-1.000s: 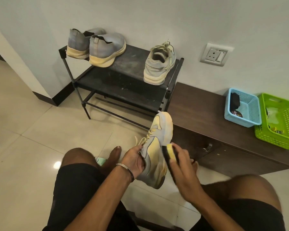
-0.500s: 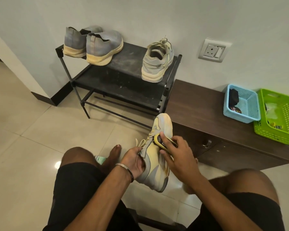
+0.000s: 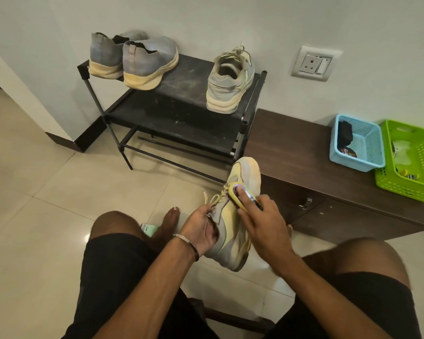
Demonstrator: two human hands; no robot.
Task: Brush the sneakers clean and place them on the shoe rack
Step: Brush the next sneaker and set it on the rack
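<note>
Resting toe-up between the person's knees, the pale yellow-and-grey sneaker point(image 3: 233, 226) is held off the floor, its toe pointing toward the shoe rack point(image 3: 181, 113). The left hand point(image 3: 201, 228) grips it at the collar and heel side, fingers wrapped round the edge by the loose laces, a metal bangle point(image 3: 185, 242) on that wrist. The right hand point(image 3: 262, 221) holds a yellow brush point(image 3: 238, 194) pressed against the sneaker's upper near the lace area; fingers lie over the brush's back, and its bristles are hidden, so how much of them meets the shoe is hard to say.

On the rack's top shelf stands the matching sneaker point(image 3: 228, 84), heel toward the camera, at the right end. At the left end sit two grey slip-on shoes point(image 3: 132, 59) with cream soles, side by side and touching.

Just right of the rack runs a low dark wooden cabinet point(image 3: 304, 162). On its top, toward the far right, a blue basket point(image 3: 357, 145) holds a dark object and something round, and a green basket point(image 3: 409, 162) stands touching it. A wall socket point(image 3: 315, 63) sits above the cabinet. A small mint-green thing point(image 3: 148, 228) lies on the tiled floor point(image 3: 47, 179) by the person's bare foot point(image 3: 170, 218).
</note>
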